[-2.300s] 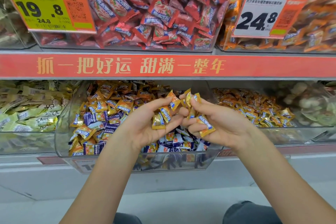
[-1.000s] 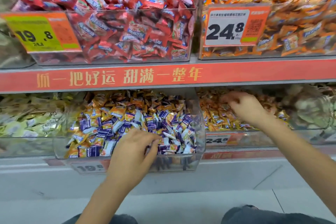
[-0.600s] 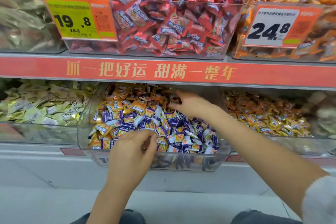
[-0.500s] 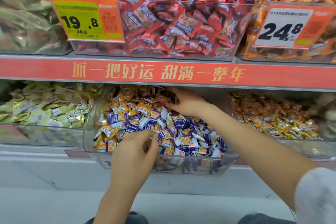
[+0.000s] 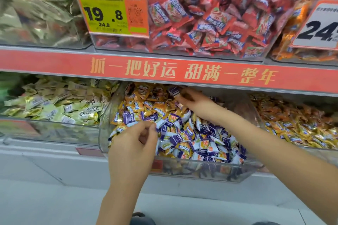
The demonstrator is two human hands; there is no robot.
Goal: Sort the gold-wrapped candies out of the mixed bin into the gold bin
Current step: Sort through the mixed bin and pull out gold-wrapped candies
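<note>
Far-left upper bin (image 5: 36, 14): clear plastic, packed with crinkled silver-green foil packs, blurred.
Pale-gold bin (image 5: 54, 131): lower shelf, left; clear wall, flat pillow-shaped wrappers in pale yellow-green foil lying at all angles.
Price tag (image 5: 111, 9): green and orange card reading 19.8, clipped to the front of the red-candy bin (image 5: 201, 49), whose glossy red wrappers have sawtooth ends.
Shelf strip (image 5: 182, 73): red band with gold characters, running across the full width.
Left hand (image 5: 133, 148): at the front left of the mixed bin, fingers (image 5: 151, 129) curled inward with thumb and forefinger tips drawn together at the candies; whether a candy sits between them cannot be told.
Mixed bin (image 5: 201, 171): clear curved scoop-front tub, lower shelf, centre; small shiny pillow packs, purple-and-white ones massed toward the front right.
Gold-wrapped candies (image 5: 159, 109): in the mixed bin, mostly at the back left of the heap; short rectangular foil packs, long axes pointing every way, no common direction.
Right hand (image 5: 193, 100): reaching to the back of the mixed bin under the shelf strip, fingers bent and pinching a purple candy (image 5: 173, 90), its long axis running roughly left to right.
Gold bin (image 5: 311, 153): lower shelf, right of the mixed bin; clear wall, filled with orange-gold foil packs.
Right price tag (image 5: 320, 27): white and orange, cut off by the frame edge.
</note>
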